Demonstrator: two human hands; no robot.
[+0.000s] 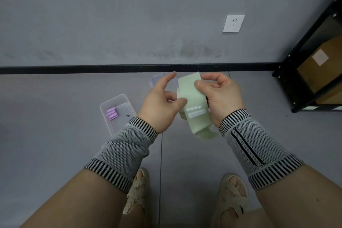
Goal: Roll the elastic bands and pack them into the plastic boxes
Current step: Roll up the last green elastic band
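I hold a pale green elastic band [194,109] in front of me above the floor. My right hand [220,96] pinches its upper end between thumb and curled fingers. My left hand [162,103] touches the band's left edge with its thumb, the forefinger stretched upward. The band's lower end hangs folded below my wrists and carries a white printed label. A clear plastic box [112,105] lies on the floor to the left with a rolled purple band [111,113] inside. A second clear box [157,79] is mostly hidden behind my left hand.
A grey wall with a white socket [233,23] and a black skirting strip [129,68] runs across ahead. A black metal shelf [305,65] holding cardboard boxes stands at the right. My sandalled feet [231,196] stand on the grey floor below.
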